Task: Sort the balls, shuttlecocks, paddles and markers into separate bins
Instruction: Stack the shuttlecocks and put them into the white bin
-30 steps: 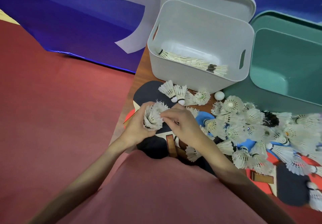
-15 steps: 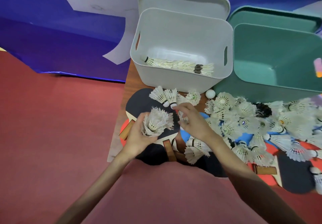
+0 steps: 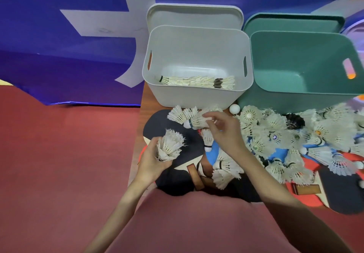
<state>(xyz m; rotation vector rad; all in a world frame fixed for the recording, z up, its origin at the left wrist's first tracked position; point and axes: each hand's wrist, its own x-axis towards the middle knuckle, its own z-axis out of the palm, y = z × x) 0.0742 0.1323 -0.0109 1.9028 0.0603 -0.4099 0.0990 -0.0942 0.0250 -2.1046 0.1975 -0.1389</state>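
Nearest the camera, a pink-red garment (image 3: 197, 223) filled the bottom of the head view; both bare forearms reached out over it onto the desk (image 3: 144, 103). Left hand (image 3: 151, 160) was curled around a nested stack of shuttlecocks (image 3: 170, 147), fingers pressed around the cork ends, feathers fanning up and right; right hand (image 3: 224, 132) was further out with fingers loosely spread, fingertips touching the skirt of a loose shuttlecock (image 3: 195, 121), not yet clearly pinching it. Under and between the hands lay a dark paddle (image 3: 163, 123) and wooden handles; another shuttlecock (image 3: 207, 139) lay just beside the right wrist.

Right of the hands, a big pile of shuttlecocks (image 3: 295, 140) covered blue and red paddles; a white ball (image 3: 234, 108) sat near the bins. Behind, the grey bin (image 3: 197, 99) held a row of nested shuttlecocks (image 3: 197, 80) along its floor; the green bin (image 3: 305, 65) beside it looked empty; lids stood behind both.

Judged step: collecting shuttlecocks into the left-hand stack before dropping into the grey bin. To do it well: pinch the cork end, not the feathers; slide it nose-first into the stack; keep the stack aligned; avoid dragging neighbours or the ball.

Small round stickers showed inside some corks; no writing readable.
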